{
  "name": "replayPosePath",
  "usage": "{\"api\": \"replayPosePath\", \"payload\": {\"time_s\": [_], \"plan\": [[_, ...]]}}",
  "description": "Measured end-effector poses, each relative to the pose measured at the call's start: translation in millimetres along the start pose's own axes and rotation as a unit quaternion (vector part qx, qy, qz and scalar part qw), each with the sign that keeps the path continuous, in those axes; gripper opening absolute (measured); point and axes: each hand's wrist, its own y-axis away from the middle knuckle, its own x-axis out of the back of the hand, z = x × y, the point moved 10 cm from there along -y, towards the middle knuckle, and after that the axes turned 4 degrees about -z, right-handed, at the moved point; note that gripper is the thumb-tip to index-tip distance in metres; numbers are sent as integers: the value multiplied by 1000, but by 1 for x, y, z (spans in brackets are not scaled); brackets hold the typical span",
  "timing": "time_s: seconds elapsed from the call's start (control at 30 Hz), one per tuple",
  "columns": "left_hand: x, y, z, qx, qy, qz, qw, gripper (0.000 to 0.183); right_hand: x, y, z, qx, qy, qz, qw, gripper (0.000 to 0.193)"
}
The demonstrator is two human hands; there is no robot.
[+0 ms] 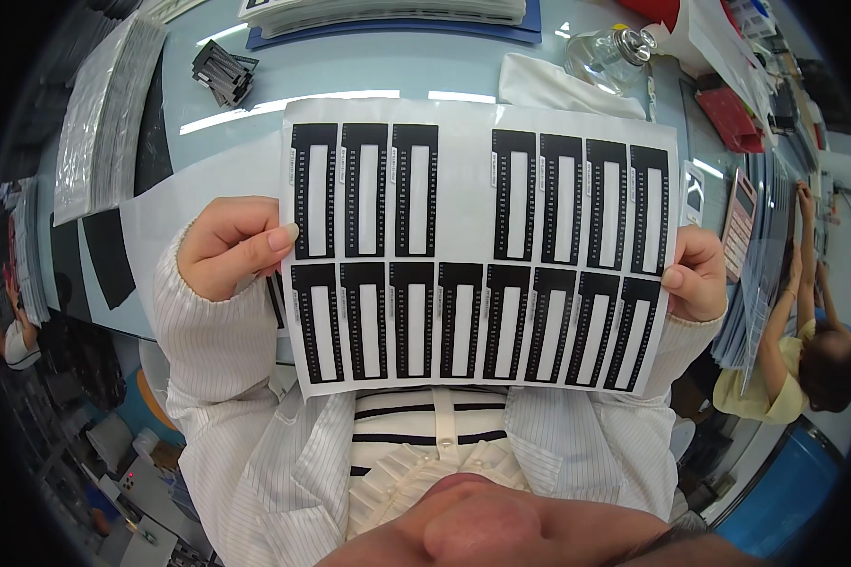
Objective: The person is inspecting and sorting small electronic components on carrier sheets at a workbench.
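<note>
A white sheet (465, 189) carries two rows of black rectangular frame-shaped stickers (414, 189), each around a white window. A bare white gap breaks the upper row near its middle. My left hand (232, 248) pinches the sheet's left edge between thumb and fingers. On the right edge, my right hand (698, 276) grips it the same way, thumb on the front. The sheet is held up in front of my chest, above the table's near edge. Another white sheet (199, 203) lies on the table behind my left hand, partly hidden.
A small heap of black frame pieces (224, 74) lies on the glossy table (350, 71). Stacked plastic-wrapped sheets (104, 123) stand left. A clear bottle (603, 59), white cloth (558, 87), and pink calculator (739, 213) sit right. Beyond them, a person (775, 378) works.
</note>
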Motion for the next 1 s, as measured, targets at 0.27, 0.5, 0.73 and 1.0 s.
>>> {"api": "replayPosePath", "payload": {"time_s": [0.27,0.5,0.73,1.0], "plan": [[5,2,6,-18,7,40,999,31,-2,-2,-3,-3,5,20,1000,17],[20,9,32,-145,-173,194,955,25,5,-8,-6,-27,198,135,971,16],[-3,-5,38,-117,-201,73,970,30,11,-12,1,-57,263,174,947,14],[-23,0,37,-66,-210,6,975,19,17,-8,-4,-38,243,208,947,12]]}}
